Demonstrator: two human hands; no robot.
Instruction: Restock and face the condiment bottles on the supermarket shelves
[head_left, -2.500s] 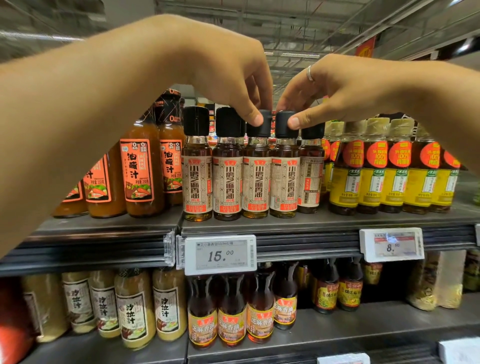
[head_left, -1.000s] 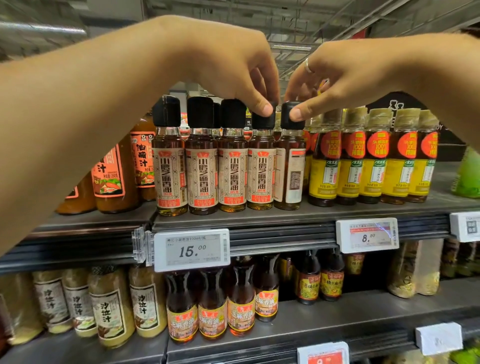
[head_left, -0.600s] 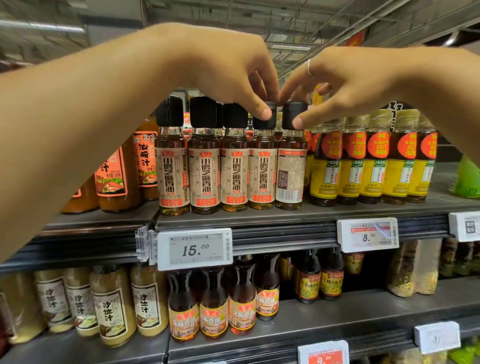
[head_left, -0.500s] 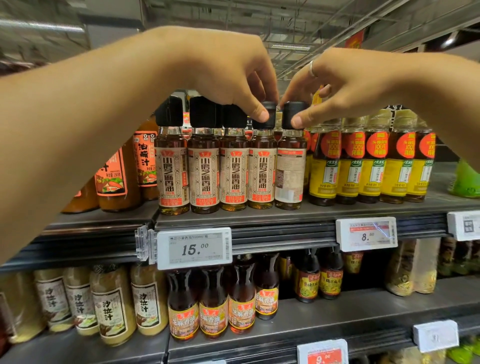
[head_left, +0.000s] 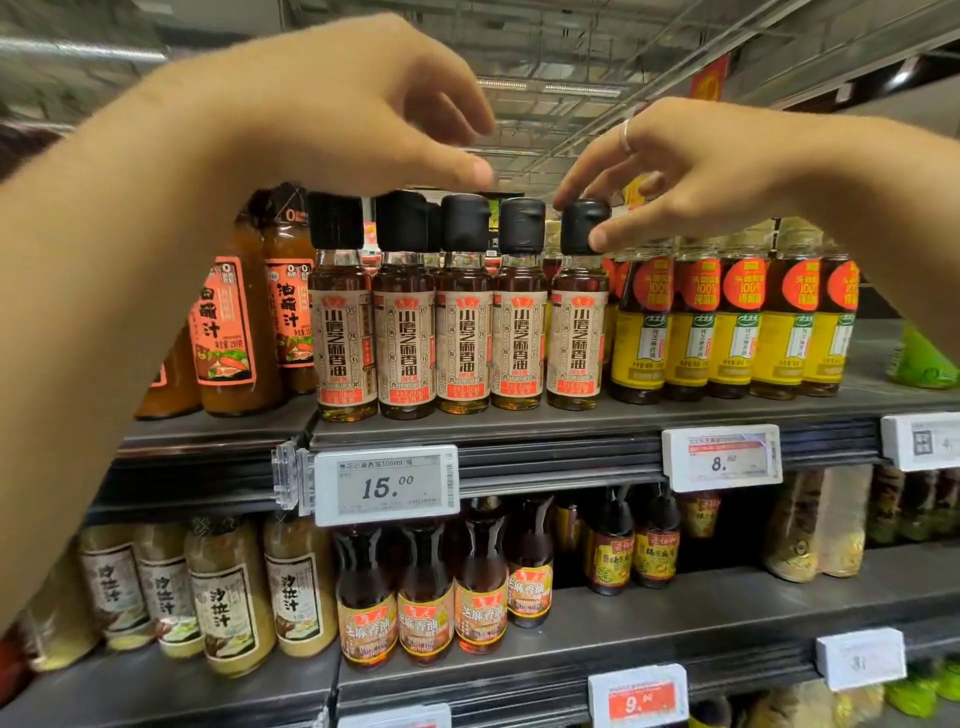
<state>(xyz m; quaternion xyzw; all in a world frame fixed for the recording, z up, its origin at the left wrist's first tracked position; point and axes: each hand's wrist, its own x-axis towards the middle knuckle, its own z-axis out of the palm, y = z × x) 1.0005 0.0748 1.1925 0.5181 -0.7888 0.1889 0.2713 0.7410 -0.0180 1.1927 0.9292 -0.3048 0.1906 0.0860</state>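
Both arms are up at the top shelf (head_left: 519, 423). The left hand (head_left: 363, 104) hovers just above the black caps of the sesame oil row, thumb and fingers loosely curled and apart, gripping nothing I can see. The right hand (head_left: 691, 171) is pinched on the cap of the rightmost sesame oil bottle (head_left: 577, 332), thumb at the front, fingers over the top and behind.

That bottle stands upright at the shelf's front edge, label square to the aisle, in line with its four neighbours (head_left: 434, 332). All five front labels read outward above the 15.00 price tag (head_left: 387, 486), so this facing looks about done, pending a release.

Just beside them, the yellow-labelled oil bottles (head_left: 737, 332) stand lined up too, and the orange dressing bottles (head_left: 249, 322) on the left sit slightly skewed, perhaps next.

Lower down, the shelf with amber sesame oil bottles (head_left: 441, 597) shows dark gaps toward the right; restocking there seems outstanding.
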